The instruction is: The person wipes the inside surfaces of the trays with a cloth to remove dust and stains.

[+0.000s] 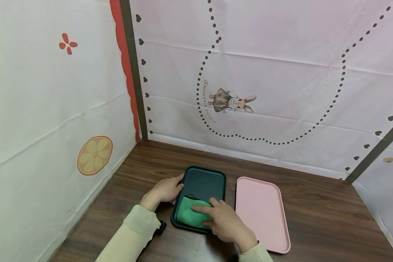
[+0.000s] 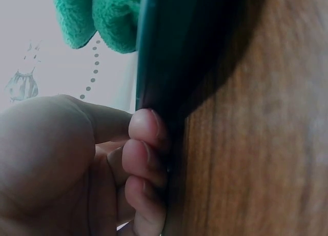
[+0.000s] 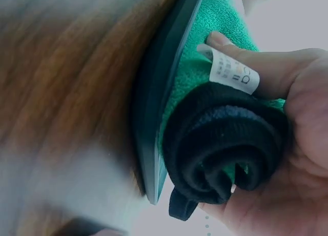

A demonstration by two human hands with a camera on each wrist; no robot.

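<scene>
A green terry towel (image 1: 191,214) with a dark edge band and a white label (image 3: 230,72) lies folded over on the near half of a dark green tray (image 1: 204,182). My right hand (image 1: 224,220) grips the towel at its right side, with the thumb (image 3: 241,54) beside the label. In the right wrist view the dark band (image 3: 220,138) shows as curled layers. My left hand (image 1: 163,191) holds the tray's left rim. Its curled fingertips (image 2: 146,128) are against the tray's edge in the left wrist view, and where they end beneath it is hidden.
A pink tray (image 1: 262,213) lies to the right of the dark green one, with a narrow strip of wood table (image 1: 321,218) between. A patterned cloth wall (image 1: 265,72) rises behind the table, and another cloth wall (image 1: 52,109) stands at the left.
</scene>
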